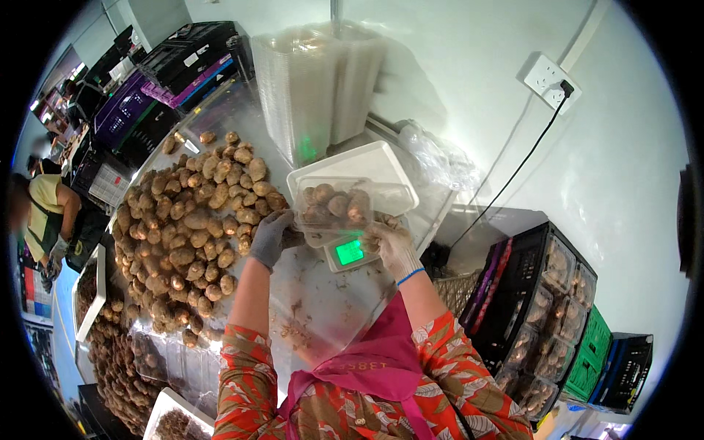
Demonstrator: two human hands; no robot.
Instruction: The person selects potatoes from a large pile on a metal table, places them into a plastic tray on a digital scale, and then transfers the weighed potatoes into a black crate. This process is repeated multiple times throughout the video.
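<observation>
Magenta apron (pixel 352 374) is seen nearest; clear tub (pixel 334 228) of tubers (pixel 337 204) is set on white scale (pixel 350 251); left hand (pixel 273 237) is curled at tub's left edge, right hand (pixel 387 242) near its lower right corner; grips cannot be told; judged weighty, thin-walled, flexible; best lifted from beneath.

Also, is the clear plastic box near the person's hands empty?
No, several brown tubers lie inside the clear plastic box.
</observation>
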